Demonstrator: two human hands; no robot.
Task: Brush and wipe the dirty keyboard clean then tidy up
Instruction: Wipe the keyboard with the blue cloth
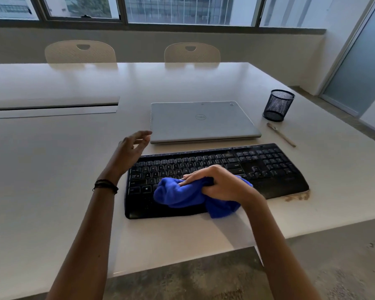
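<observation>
Right hand grips bunched blue cloth, pressed on lower-middle of black keyboard near front edge of white surface. Left hand hovers off keyboard's left end, fingers relaxed, holding nothing. Brush lies beside mesh cup; closed laptop behind keyboard, brown debris at its right corner.

Closed silver rectangular laptop lying flat on a large white table. A long recessed cable hatch is at left. One cream plastic chair and a second cream chair stand at the far edge, below dark-framed windows.
</observation>
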